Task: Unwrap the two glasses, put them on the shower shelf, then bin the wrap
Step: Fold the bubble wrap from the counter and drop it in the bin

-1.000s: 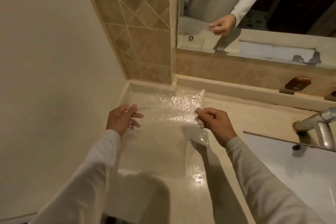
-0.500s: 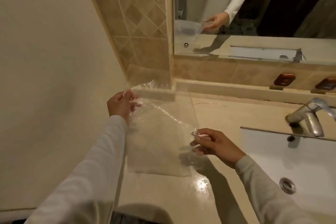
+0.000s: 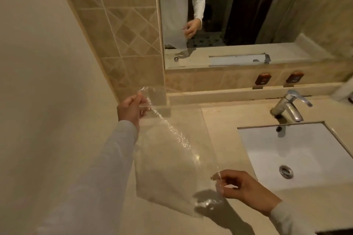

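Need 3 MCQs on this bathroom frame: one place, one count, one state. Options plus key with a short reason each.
1. Where is the sink relative to the clear wrap?
A. To its right
B. To its left
C. Directly under it

2. How many small brown fixtures sit on the tile below the mirror?
A. One
B. Two
C. Four

3. What state is the wrap in?
A. Balled up on the counter
B. Stretched between both hands
C. Lying in the sink

Key:
1 A: the white basin lies right of the sheet, set into the counter.
2 B: two brown fixtures show above the tap.
3 B: the left hand pinches the top corner and the right hand pinches the lower edge, with the sheet held taut above the counter.
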Motion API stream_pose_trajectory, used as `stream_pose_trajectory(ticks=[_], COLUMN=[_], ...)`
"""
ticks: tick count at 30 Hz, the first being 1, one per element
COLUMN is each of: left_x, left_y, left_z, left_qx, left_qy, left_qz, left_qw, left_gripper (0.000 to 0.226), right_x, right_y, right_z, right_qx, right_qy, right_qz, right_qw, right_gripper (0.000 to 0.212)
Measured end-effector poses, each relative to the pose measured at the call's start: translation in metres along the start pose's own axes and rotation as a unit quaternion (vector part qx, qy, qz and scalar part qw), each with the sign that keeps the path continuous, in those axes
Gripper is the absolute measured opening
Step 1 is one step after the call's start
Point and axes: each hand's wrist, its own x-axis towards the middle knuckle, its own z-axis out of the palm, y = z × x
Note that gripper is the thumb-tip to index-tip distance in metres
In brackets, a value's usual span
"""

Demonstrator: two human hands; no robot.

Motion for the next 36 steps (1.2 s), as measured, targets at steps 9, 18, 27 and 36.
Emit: stream_pose_trajectory(ticks=[9,18,27,36], left_x=[0.003,-0.046,-0.077,-0.192], left_y=[0.015,-0.021,-0.032,-0.083], left_z=[0.015,0.083,0.139,0.213], left_qx=[0.006,0.039,0.093,0.217], left_qy=[-0.048,-0.285,-0.388,-0.579], left_qz=[0.011,-0.041,-0.116,-0.015], left_qw=[0.999,0.957,0.910,0.786], left_gripper=[0.012,0.017,0.057,0.010], right_x=[-0.030,-0.036,-0.052,-0.182], right_y=[-0.001,-0.011,-0.017,0.018], right_z=[0.035,0.013,-0.029,-0.092], right_qx=[0.103,0.349,0.424,0.410], right_qy=[0.082,0.203,0.379,0.518], right_qz=[0.020,-0.032,-0.075,-0.131], right_qw=[0.991,0.915,0.819,0.739], right_gripper=[0.013,0.053,0.015,0.021])
